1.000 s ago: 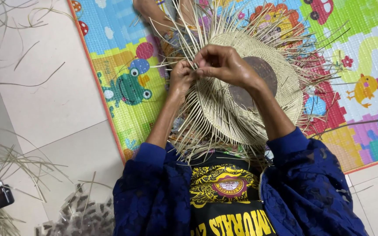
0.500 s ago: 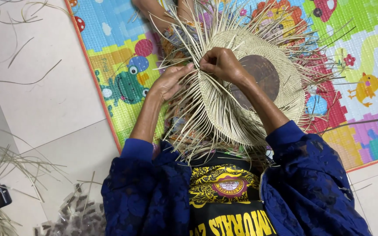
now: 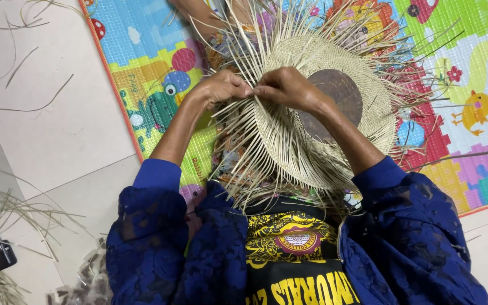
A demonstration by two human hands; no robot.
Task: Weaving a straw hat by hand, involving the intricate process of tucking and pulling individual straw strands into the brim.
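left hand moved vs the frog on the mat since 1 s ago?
Yes. The left hand pulled away toward the green frog picture on the colourful play mat, then returned to meet the right hand at the round woven straw piece.

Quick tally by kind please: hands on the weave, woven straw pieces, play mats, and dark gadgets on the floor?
Hands: 2, left hand and right hand
Woven straw hat: 1
Colourful play mat: 1
Small dark gadget: 1
Total: 5
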